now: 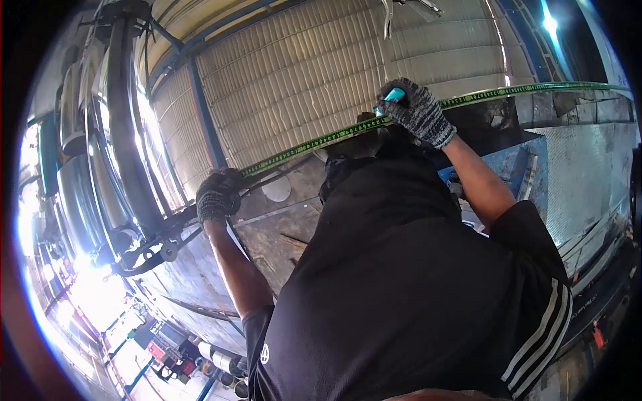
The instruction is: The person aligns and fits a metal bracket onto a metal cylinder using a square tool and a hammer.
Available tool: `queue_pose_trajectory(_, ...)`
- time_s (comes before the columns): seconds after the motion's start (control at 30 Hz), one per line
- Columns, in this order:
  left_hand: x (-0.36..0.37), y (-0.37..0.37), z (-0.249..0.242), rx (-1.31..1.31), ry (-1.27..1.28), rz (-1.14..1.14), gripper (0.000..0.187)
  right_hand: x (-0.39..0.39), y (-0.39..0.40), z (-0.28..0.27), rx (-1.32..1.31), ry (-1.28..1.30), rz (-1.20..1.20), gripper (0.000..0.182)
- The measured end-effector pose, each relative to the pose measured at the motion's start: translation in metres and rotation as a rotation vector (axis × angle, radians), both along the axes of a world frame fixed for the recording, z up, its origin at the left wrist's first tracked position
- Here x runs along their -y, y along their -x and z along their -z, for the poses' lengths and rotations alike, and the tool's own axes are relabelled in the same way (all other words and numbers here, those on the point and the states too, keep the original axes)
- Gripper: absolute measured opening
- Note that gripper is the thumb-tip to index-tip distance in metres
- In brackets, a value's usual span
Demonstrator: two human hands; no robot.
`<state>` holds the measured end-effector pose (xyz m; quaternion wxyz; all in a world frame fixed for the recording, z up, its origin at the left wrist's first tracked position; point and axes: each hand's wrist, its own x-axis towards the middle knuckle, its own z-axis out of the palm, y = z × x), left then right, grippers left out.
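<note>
A green tape measure blade (321, 140) with dark markings stretches across the view, rising from left to right and running on to the right edge. At its left end my left hand (219, 195), in a dark knitted glove, has its fingers closed round the blade. My right hand (420, 115), in a grey-and-black knitted glove, is closed on a teal stick-like thing (394, 95) whose exact kind I cannot make out. This hand is right at the blade, its fingers partly covering it. Below the blade lies a stained metal surface (267, 224).
Ribbed sheeting (287, 80) stands beyond the blade. At the left are large metal rollers (120, 120) on a machine. A blue-edged metal block (578, 167) is at the right. Small gear and canisters (217, 357) sit at the lower left.
</note>
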<state>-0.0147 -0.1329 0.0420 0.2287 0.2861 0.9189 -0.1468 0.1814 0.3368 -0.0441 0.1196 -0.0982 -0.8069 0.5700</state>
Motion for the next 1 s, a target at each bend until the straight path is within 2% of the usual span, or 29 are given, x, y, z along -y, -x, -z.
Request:
queue_pose_trajectory(0.03, 0.001, -0.002, -0.001, -0.014, -0.054, 0.037, 0.053, 0.000, 0.000, -0.002, 0.032, 0.014, 0.001, 0.025)
queue_pose_trajectory(0.1, 0.002, -0.002, -0.003, -0.079, -0.081, 0.268, 0.051, 0.003, 0.002, -0.004, 0.034, 0.001, -0.002, 0.025)
queue_pose_trajectory(0.23, 0.003, -0.001, -0.009, -0.051, -0.080, 0.314, 0.051, 0.002, 0.003, 0.001, 0.051, -0.007, -0.018, 0.030)
queue_pose_trajectory(0.43, -0.012, -0.006, -0.011, -0.074, -0.034, 0.270, 0.055, -0.001, 0.003, -0.003, 0.022, -0.061, -0.064, 0.028)
queue_pose_trajectory(0.5, -0.025, -0.008, -0.021, -0.001, 0.091, 0.126, 0.053, -0.002, 0.003, -0.005, 0.020, -0.059, -0.072, 0.028)
queue_pose_trajectory(0.53, -0.026, -0.008, -0.021, -0.001, 0.092, 0.125, 0.053, -0.002, 0.003, -0.005, 0.017, -0.055, -0.079, 0.028)
queue_pose_trajectory(0.63, -0.028, -0.007, -0.020, 0.020, 0.129, 0.086, 0.050, -0.002, 0.002, -0.006, 0.021, -0.145, -0.071, 0.028)
queue_pose_trajectory(0.67, -0.028, -0.007, -0.021, 0.023, 0.136, 0.058, 0.043, -0.002, 0.002, -0.006, 0.020, -0.144, -0.072, 0.028)
queue_pose_trajectory(0.73, -0.037, -0.011, -0.028, 0.028, 0.144, 0.030, 0.036, 0.000, 0.001, -0.005, 0.014, 0.039, -0.053, 0.028)
queue_pose_trajectory(0.83, -0.044, -0.014, -0.035, 0.020, 0.218, 0.078, 0.037, -0.001, 0.003, -0.001, 0.021, -0.059, -0.054, 0.029)
queue_pose_trajectory(0.9, -0.039, -0.016, -0.035, -0.019, 0.106, 0.118, 0.035, -0.001, 0.002, 0.002, 0.005, -0.056, -0.060, 0.029)
queue_pose_trajectory(0.97, -0.041, -0.016, -0.034, -0.012, 0.143, 0.107, 0.035, -0.001, 0.001, 0.004, -0.010, -0.054, -0.068, 0.029)
queue_pose_trajectory(1.0, -0.043, -0.015, -0.035, -0.005, 0.180, 0.097, 0.035, 0.000, 0.001, 0.004, -0.044, 0.085, -0.002, 0.029)
